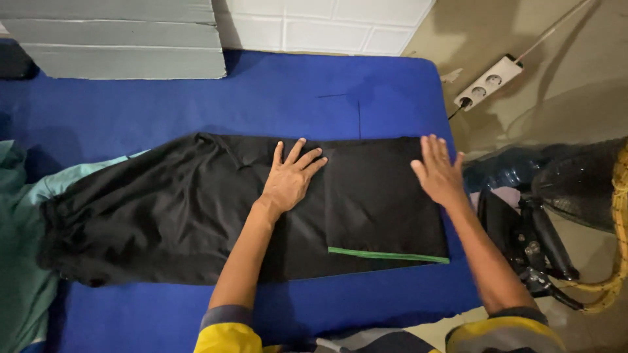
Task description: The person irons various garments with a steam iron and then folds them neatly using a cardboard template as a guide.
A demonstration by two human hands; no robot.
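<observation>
A black garment point(176, 209) lies spread flat on a blue padded surface point(275, 98). Its right end is folded over, showing a green hem strip point(388, 255). My left hand point(292, 176) presses flat on the cloth near the edge of the folded part, fingers spread. My right hand point(437, 171) rests flat on the far right edge of the folded part, fingers apart. Neither hand grips anything.
A teal cloth point(23, 261) lies at the left under the garment. Grey blocks point(124, 39) sit at the back left. A white power strip point(487, 82) lies on the floor at the right, near a dark fan point(582, 183) and yellow rope point(618, 216).
</observation>
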